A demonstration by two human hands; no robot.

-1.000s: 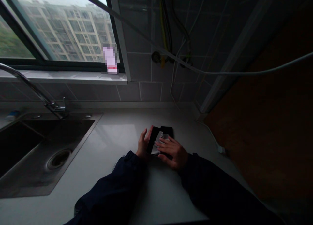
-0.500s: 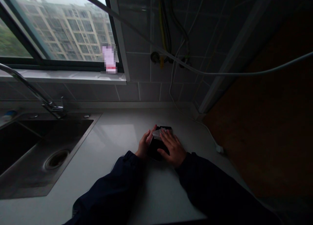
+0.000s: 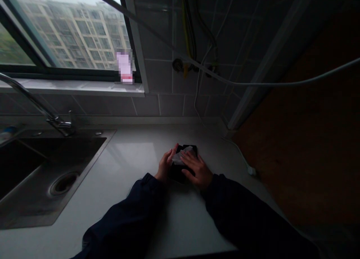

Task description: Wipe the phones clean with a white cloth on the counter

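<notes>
A flat black object (image 3: 180,172), perhaps a phone or a case, lies on the pale countertop (image 3: 135,154) between my hands. A crumpled white sheet, likely a tissue (image 3: 181,156), lies over its upper part. My left hand (image 3: 167,164) stands against the object's left edge, fingers pointing up and slightly apart. My right hand (image 3: 197,169) rests on top, its fingers pressing the tissue. Much of the black object is hidden under the hand and tissue.
A steel sink with a drain (image 3: 63,184) and a curved faucet (image 3: 57,122) stand to the left. Behind are a tiled wall, a windowsill, and pipes. A white cable with a plug (image 3: 251,171) runs along the counter at right, beside a brown wooden panel (image 3: 295,139).
The two black pieces lying side by side a second ago now form one compact block. The white tissue has shifted to its top, and my hands have drawn closer together.
</notes>
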